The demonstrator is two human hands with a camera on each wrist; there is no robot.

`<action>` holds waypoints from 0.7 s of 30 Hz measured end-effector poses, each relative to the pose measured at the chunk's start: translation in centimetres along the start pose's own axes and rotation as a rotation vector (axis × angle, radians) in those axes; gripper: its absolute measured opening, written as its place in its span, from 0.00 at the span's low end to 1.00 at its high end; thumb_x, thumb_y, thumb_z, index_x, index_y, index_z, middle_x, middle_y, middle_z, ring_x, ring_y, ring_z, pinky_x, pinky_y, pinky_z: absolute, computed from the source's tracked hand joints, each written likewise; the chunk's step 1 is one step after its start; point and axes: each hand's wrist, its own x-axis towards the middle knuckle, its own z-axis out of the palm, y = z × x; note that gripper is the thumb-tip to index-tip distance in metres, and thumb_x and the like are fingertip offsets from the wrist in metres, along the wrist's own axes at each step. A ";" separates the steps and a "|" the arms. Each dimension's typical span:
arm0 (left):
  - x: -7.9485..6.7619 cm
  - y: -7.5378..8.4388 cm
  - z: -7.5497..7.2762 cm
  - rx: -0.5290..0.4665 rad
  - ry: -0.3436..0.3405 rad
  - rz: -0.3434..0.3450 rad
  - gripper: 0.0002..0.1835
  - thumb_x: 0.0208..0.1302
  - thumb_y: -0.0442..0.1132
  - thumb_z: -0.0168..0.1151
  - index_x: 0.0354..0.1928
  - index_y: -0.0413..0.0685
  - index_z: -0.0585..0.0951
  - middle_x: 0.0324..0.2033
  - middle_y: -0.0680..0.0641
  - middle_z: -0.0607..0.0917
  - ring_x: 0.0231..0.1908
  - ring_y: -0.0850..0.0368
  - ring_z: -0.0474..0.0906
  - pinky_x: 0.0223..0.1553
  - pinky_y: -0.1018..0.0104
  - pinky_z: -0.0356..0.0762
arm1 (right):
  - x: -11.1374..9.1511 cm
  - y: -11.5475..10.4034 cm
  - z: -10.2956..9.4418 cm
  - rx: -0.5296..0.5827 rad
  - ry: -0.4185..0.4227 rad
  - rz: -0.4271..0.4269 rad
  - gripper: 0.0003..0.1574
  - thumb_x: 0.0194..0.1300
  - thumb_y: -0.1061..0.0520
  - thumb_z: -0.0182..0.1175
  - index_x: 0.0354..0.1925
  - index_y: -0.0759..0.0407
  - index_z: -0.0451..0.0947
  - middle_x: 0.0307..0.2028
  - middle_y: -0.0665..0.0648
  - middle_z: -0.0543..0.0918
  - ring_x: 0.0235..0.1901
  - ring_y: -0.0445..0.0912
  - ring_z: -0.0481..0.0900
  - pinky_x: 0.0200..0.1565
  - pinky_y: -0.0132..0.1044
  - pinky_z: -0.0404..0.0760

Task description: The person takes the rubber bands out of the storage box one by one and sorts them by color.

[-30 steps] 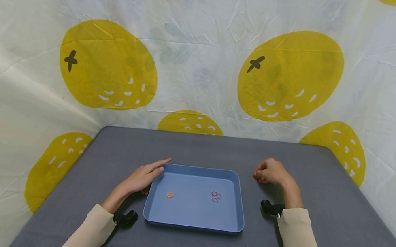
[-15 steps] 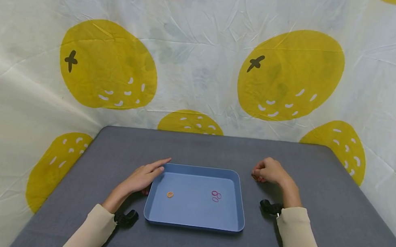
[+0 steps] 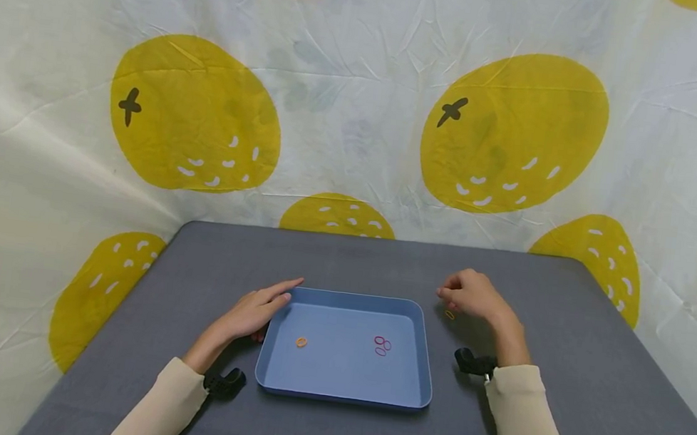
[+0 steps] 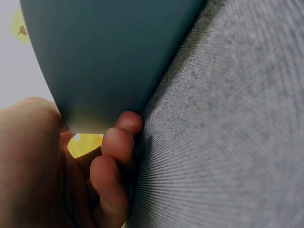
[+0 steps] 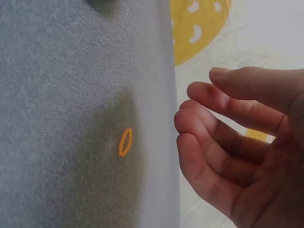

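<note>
My left hand [image 3: 252,310] holds the blue tray [image 3: 341,392] by its far left corner. In the left wrist view, its curled fingers [image 4: 118,145] sit against the outer wall, low by the table. In the head view the index finger points past the corner. My right hand [image 3: 474,293] hovers right of the tray with loosely bent fingers and nothing between them. An orange rubber band [image 5: 125,142] lies on the cloth below it, in the hand's shadow. Inside the tray, an orange rubber band [image 3: 301,342] lies left and red rubber bands [image 3: 380,352] lie right.
A grey cloth-covered table [image 3: 324,433] extends around the tray. Behind it hangs a white curtain [image 3: 352,125] with yellow fruit prints. Black wrist cameras, one [image 3: 225,383] on the left arm and one [image 3: 474,362] on the right, sit close over the table.
My right hand has risen and shifted slightly left, its pinched fingers loosening. The orange rubber band now shows on the table below it. The left hand keeps its place on the tray.
</note>
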 end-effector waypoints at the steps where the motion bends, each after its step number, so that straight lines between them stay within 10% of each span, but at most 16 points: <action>1: 0.0 0.0 0.0 -0.001 0.001 0.000 0.24 0.83 0.54 0.45 0.77 0.79 0.65 0.21 0.46 0.76 0.12 0.51 0.74 0.18 0.55 0.78 | 0.1 -0.1 0.1 0.003 -0.005 0.003 0.16 0.74 0.54 0.60 0.34 0.63 0.87 0.24 0.58 0.84 0.25 0.43 0.77 0.32 0.37 0.74; 21: 0.1 -0.1 0.1 0.000 0.010 0.001 0.24 0.83 0.53 0.45 0.77 0.77 0.66 0.19 0.47 0.76 0.11 0.52 0.74 0.17 0.55 0.78 | 0.2 -0.8 0.4 0.015 -0.026 -0.018 0.15 0.74 0.56 0.60 0.36 0.65 0.86 0.23 0.58 0.84 0.24 0.43 0.77 0.31 0.37 0.74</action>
